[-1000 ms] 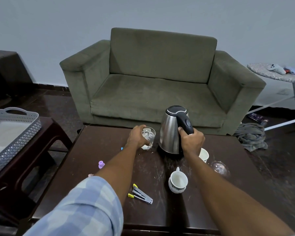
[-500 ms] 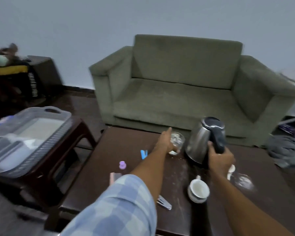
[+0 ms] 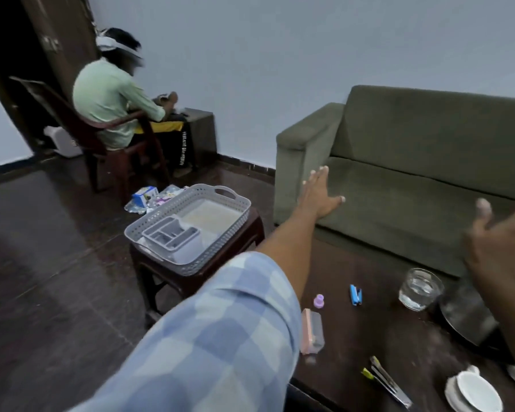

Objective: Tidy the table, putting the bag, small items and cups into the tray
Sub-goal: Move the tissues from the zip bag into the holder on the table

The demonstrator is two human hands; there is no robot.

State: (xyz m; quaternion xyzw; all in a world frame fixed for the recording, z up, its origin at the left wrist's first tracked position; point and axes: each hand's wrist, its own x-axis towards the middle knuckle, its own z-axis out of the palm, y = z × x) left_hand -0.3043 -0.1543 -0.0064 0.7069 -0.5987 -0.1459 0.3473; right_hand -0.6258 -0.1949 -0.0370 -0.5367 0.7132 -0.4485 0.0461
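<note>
My left hand [image 3: 320, 193] hangs in the air over the table's far left corner, fingers spread, holding nothing. My right hand [image 3: 500, 245] is raised at the right edge, blurred, fingers apart and empty. The grey perforated tray [image 3: 238, 203] sits on a low stool to the left, with a cutlery organiser [image 3: 170, 234] inside. On the dark table [image 3: 369, 331] stand a clear glass [image 3: 419, 289] and a white cup [image 3: 473, 394]. Small items lie near them: a blue stapler [image 3: 355, 294], a purple cap [image 3: 319, 301], a pink clear case [image 3: 312, 331] and metal tongs with yellow tips [image 3: 387, 382].
The steel kettle [image 3: 467, 316] stands on the table under my right hand. A green sofa [image 3: 414, 162] runs behind the table. A person in a green shirt [image 3: 113, 99] sits on a chair at the far left. Packets [image 3: 149, 197] lie on the floor behind the tray.
The view has swung left toward the tray and stool. My left hand let go of the glass and my right hand let go of the kettle handle; both now lift open.
</note>
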